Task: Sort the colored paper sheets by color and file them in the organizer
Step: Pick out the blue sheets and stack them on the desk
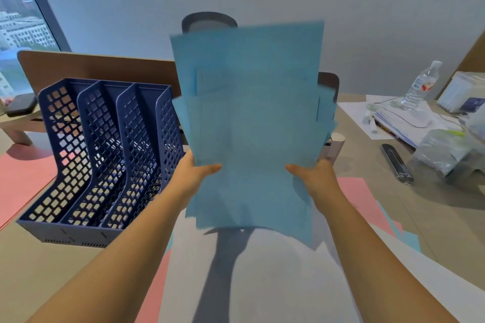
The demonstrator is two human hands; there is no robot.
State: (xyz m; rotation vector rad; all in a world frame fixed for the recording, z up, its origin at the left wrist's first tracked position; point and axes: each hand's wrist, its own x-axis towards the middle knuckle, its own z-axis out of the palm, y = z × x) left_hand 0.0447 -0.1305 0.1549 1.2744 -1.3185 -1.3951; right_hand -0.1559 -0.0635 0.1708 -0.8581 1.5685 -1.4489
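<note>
Left hand (195,173) and right hand (316,174) each pinched a side edge of the ragged stack of light-blue paper sheets (249,118), held upright above the desk; the dark-blue perforated plastic four-slot organizer (105,149) beside it appeared unfilled; pink paper sheets (18,181) and white paper sheets (262,283) lay unfiled; filing judged not yet begun.

no text, brand, number or sign can be read anywhere in this view. the clear plastic water bottle (422,84) at the far right of the desk carries a white label with a red mark, but its print is too small and blurred to make out.
</note>
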